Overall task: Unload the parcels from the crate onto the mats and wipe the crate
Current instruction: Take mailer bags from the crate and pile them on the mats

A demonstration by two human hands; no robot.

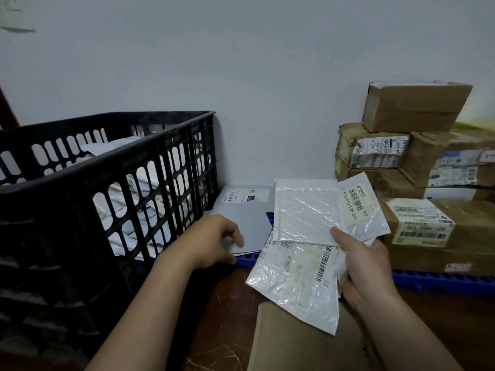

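Tight gap here: black crate point(80, 172) on the left, cardboard boxes point(417, 108) stacked on the right, wall close behind; the crate has white parcels point(117, 142) heaped inside; between them on the blue mat point(439, 281) lies a grey mailer point(249, 223), flat, long axis running toward the wall, left hand point(214, 239) grip pinching its near edge; right hand point(367, 263) grip clamped on fanned white bubble mailers point(308, 212) above the mat.

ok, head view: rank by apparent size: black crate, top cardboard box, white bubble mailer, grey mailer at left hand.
1. black crate
2. top cardboard box and white bubble mailer: similar, mailer nearer, not ranked
3. grey mailer, partly covered by left hand
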